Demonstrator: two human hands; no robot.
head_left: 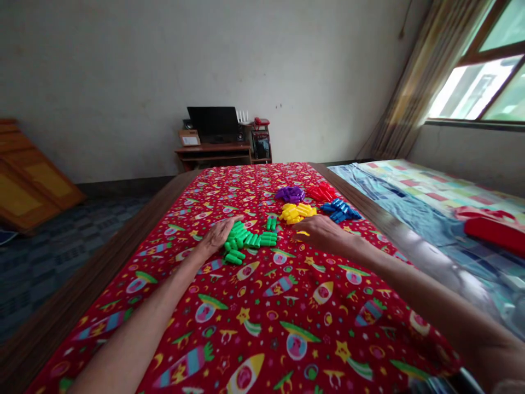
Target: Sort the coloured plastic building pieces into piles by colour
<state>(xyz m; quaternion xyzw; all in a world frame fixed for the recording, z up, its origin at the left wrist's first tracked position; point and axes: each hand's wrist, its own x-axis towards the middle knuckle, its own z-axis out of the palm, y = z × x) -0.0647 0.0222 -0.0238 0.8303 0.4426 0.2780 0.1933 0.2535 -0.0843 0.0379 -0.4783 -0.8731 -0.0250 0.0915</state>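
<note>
Small plastic pieces lie sorted by colour on a red patterned cloth (262, 306): a green pile (248, 241), a yellow pile (296, 212), a purple pile (290, 193), a red pile (323, 191) and a blue pile (340, 210). My left hand (219, 235) rests at the left edge of the green pile, fingers curled against the pieces. My right hand (322, 231) lies just below the yellow pile, with its fingers closed over a yellow piece (302, 233) that shows under the fingertips.
The cloth covers a long wooden table (123, 241). To the right is a bed with a patchwork cover (435, 191) and a red object (496, 232). At the far wall stands a desk with a monitor (213, 123). A wooden cabinet (28, 186) is on the left, a window on the right.
</note>
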